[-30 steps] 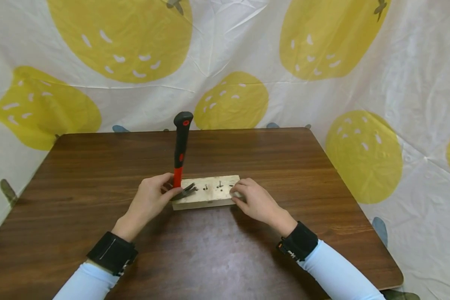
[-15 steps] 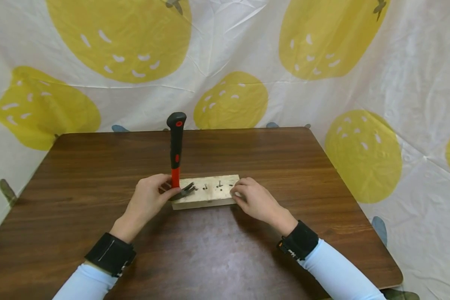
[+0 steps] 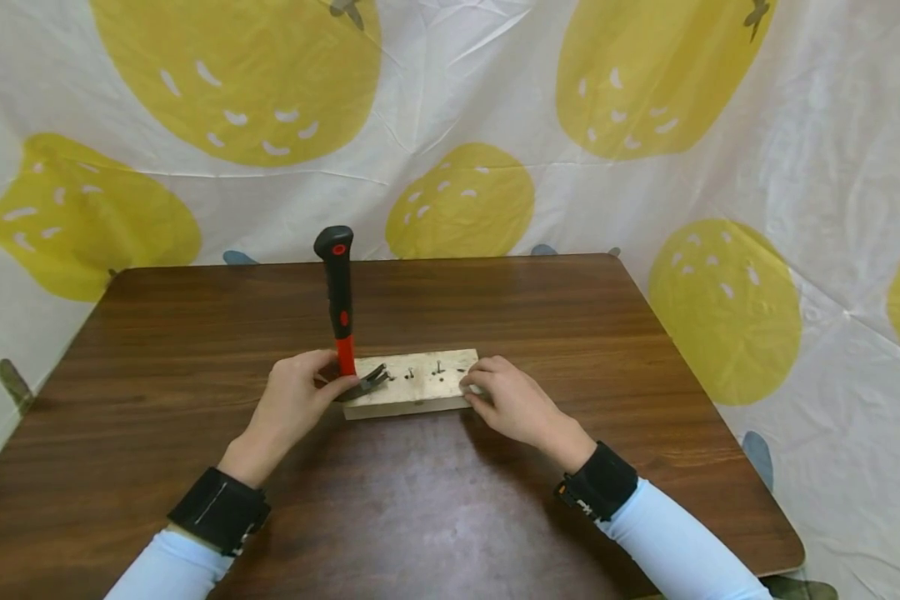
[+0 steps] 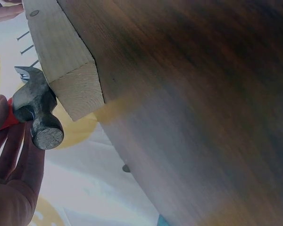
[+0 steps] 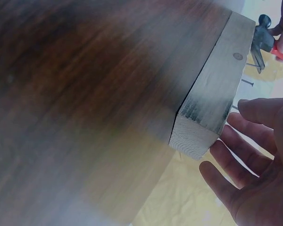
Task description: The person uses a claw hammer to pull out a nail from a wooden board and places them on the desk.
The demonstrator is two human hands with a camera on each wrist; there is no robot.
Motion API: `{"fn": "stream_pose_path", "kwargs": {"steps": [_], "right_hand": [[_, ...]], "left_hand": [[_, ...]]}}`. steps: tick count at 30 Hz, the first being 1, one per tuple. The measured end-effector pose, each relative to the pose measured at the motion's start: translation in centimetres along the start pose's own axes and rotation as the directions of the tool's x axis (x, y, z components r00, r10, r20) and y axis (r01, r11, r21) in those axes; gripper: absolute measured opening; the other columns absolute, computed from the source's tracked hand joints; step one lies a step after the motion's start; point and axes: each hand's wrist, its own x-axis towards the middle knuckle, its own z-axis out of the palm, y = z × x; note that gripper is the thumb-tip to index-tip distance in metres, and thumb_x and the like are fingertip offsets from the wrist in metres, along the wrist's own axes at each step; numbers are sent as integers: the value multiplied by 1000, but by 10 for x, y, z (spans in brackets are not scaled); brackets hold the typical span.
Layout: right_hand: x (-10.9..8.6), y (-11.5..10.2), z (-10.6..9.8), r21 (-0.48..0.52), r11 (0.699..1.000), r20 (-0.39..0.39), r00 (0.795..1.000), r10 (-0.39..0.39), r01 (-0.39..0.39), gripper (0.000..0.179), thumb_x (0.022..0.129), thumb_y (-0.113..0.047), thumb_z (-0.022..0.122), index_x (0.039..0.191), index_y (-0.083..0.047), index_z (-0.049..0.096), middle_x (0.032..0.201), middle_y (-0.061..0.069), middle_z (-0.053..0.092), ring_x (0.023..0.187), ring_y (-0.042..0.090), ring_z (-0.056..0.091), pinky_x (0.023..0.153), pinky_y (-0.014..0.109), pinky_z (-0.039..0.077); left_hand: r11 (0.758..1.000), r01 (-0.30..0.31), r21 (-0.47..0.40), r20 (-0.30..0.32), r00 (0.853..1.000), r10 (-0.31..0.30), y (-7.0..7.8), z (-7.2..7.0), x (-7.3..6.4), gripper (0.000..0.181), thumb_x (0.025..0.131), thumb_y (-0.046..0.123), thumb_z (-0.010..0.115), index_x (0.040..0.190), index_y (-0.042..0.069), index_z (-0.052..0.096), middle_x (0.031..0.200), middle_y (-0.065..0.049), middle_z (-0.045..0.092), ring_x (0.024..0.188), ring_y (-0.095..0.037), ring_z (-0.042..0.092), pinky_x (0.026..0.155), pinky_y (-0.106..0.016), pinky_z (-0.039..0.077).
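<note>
A claw hammer (image 3: 337, 287) stands handle-up at the left end of a pale wooden block (image 3: 412, 402). My left hand (image 3: 292, 400) pinches it low, between thumb and fingers, where the red neck meets the dark head (image 4: 37, 99). The claw lies over the block beside the leftmost nail. Other nails (image 3: 411, 373) stick up from the block's top. My right hand (image 3: 512, 400) holds the block's right end, fingers bent at its corner. In the right wrist view, the fingertips (image 5: 217, 150) meet the end's upper edge; part of their contact is hidden.
The block lies on a brown wood-grain table (image 3: 435, 500). A white cloth with yellow fruit print (image 3: 457, 200) hangs behind the table and along its right side. Black bands (image 3: 221, 510) circle both wrists.
The hammer's handle has tipped steadily to the left, its top moving furthest. My left hand has shifted slightly left with it. The block and my right hand stay nearly still.
</note>
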Motion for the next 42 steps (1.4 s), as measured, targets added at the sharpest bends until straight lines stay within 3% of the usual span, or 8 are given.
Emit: {"fn": "stream_pose_path", "kwargs": {"steps": [14, 26, 42], "right_hand": [[2, 0, -4, -2, 1000, 1, 1000, 1, -1, 13, 92, -15, 70, 105, -11, 71, 106, 0, 62, 100, 16, 57, 82, 26, 45], [2, 0, -2, 1, 1000, -4, 1000, 6, -6, 13, 91, -14, 72, 104, -12, 71, 106, -1, 61, 99, 16, 57, 81, 27, 45], [0, -1, 0, 4, 1000, -10, 1000, -11, 11, 13, 91, -14, 72, 104, -12, 71, 105, -1, 61, 97, 16, 56, 79, 25, 44]], "left_hand": [[998, 30, -54, -51, 998, -33, 0, 2, -1, 17, 79, 12, 83, 90, 9, 71, 82, 2, 68, 73, -17, 68, 66, -28, 53], [997, 10, -71, -88, 996, -16, 0, 3, -4, 19, 78, 10, 84, 92, 10, 71, 83, 4, 68, 73, -13, 67, 66, -26, 52], [997, 20, -76, -100, 995, -28, 1, 6, -5, 19, 78, 9, 84, 90, 10, 70, 79, 5, 67, 70, -12, 66, 64, -23, 51]]}}
